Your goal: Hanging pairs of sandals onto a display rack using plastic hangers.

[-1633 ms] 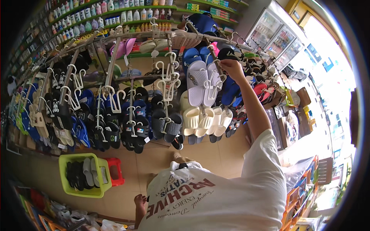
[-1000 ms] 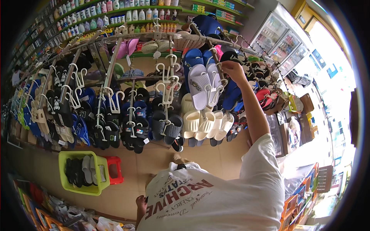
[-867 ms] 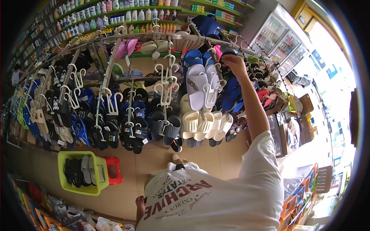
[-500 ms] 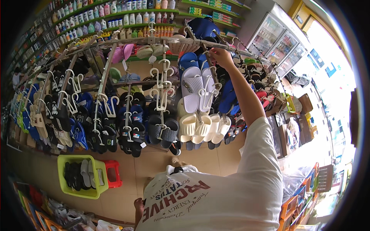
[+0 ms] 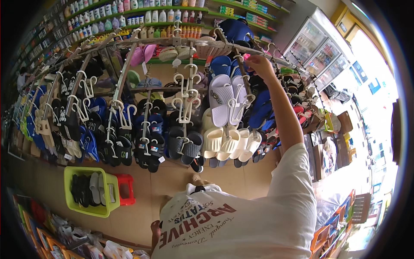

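A shop scene is seen from above, with footwear hung on a long display rack (image 5: 202,42). The right hand (image 5: 260,67) is raised to the back of one sloping metal arm (image 5: 244,77), its fingertips close beside the metal; whether anything is pinched in that grip cannot be told. On this arm lilac slippers (image 5: 221,101) are hung, just below and left of the hand, with blue slippers (image 5: 220,64) behind them and cream slippers (image 5: 213,140) lower down. The left hand (image 5: 155,226) is held low by the torso, partly hidden, so its grip cannot be told either. On the floor, slippers are held in a yellow-green basket (image 5: 95,213).

The step in hand is judged to be reaching or handling at the arm's far end. For the next move, careful finger placement seems called for, since hooks and footwear are crowded there.

Compared with the earliest frame, the right hand is placed farther back along the arm; the lilac slippers are left hanging as they were.
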`<state>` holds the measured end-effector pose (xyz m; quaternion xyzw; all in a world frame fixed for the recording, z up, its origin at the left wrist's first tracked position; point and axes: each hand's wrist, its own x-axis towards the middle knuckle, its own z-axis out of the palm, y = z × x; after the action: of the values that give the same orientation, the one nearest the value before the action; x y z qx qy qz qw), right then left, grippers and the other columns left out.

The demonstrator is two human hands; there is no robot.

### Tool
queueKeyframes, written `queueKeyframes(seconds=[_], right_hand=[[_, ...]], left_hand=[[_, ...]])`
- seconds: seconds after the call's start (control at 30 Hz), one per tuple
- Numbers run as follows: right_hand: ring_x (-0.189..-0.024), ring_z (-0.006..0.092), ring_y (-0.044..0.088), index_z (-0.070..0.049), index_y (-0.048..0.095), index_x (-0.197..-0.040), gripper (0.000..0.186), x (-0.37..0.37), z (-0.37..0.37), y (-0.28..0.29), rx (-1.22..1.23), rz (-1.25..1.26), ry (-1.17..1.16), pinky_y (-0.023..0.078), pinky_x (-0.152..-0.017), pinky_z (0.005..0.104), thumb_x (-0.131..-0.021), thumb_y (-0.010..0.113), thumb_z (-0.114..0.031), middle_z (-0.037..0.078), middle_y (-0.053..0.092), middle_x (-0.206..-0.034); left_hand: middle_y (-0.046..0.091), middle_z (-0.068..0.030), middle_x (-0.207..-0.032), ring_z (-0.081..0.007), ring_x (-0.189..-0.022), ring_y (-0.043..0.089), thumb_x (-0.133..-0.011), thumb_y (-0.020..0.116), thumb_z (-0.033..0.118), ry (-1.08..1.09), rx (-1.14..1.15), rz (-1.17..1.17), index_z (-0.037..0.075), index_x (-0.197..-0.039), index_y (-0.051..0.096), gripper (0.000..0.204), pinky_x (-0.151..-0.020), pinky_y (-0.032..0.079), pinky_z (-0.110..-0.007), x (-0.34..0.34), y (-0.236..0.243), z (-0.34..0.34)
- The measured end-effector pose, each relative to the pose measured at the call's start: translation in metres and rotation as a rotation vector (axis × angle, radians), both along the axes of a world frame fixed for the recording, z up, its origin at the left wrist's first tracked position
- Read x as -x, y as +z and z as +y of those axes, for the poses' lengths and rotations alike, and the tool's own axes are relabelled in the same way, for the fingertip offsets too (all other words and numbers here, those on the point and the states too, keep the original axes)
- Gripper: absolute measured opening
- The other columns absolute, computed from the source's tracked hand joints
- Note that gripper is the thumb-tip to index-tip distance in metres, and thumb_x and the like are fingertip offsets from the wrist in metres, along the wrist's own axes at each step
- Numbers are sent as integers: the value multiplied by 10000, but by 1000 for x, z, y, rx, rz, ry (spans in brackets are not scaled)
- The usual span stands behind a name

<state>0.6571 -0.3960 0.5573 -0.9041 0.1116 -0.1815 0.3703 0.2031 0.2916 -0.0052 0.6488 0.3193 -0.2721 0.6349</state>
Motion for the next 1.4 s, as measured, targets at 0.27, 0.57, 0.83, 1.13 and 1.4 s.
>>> queueKeyframes(seconds=[0.27, 0.57, 0.83, 1.13, 1.4], right_hand=[[-711, 104, 677, -20, 712, -970, 241, 59, 7, 11, -22, 119, 192, 536, -633, 240, -875, 737, -240, 28, 712, -820], [-644, 99, 662, -32, 723, -914, 188, 48, 28, -12, 205, -14, 115, 529, -643, 257, -842, 738, -205, 56, 701, -736], [-826, 117, 622, -15, 690, -1023, 146, 94, 98, 45, 54, -416, 149, 486, -666, 267, -936, 630, -117, 55, 677, -921], [-807, 143, 689, 28, 696, -1060, 197, 135, 353, -60, -366, 406, 948, 559, -750, 260, -864, 693, 14, 84, 713, -897], [-853, 106, 655, -14, 683, -1129, 272, 139, 512, -191, -160, 624, 1227, 527, -773, 259, -882, 729, -117, 56, 708, -957]], left_hand=[[507, -3, -651, -124, -534, 446, -923, 578, 169, -62, -31, -22, 96, -712, 557, 224, -497, 364, -317, -7, 11, -14], [571, -20, -700, -146, -589, 486, -955, 580, 222, -111, -72, -40, 81, -754, 614, 248, -560, 438, -342, -3, -8, 20], [648, -178, -851, -257, -675, 635, -894, 645, 162, 416, 102, -58, 10, -1067, 589, 238, -529, 502, -355, 20, -26, 22], [655, -88, -762, -136, -572, 586, -902, 637, 174, 613, 69, 163, 58, -1049, 623, 187, -500, 487, -272, 109, -13, 50], [645, -72, -752, -133, -556, 581, -908, 665, 166, 889, 60, 328, 74, -1018, 617, 151, -498, 492, -248, 164, 5, 35]])
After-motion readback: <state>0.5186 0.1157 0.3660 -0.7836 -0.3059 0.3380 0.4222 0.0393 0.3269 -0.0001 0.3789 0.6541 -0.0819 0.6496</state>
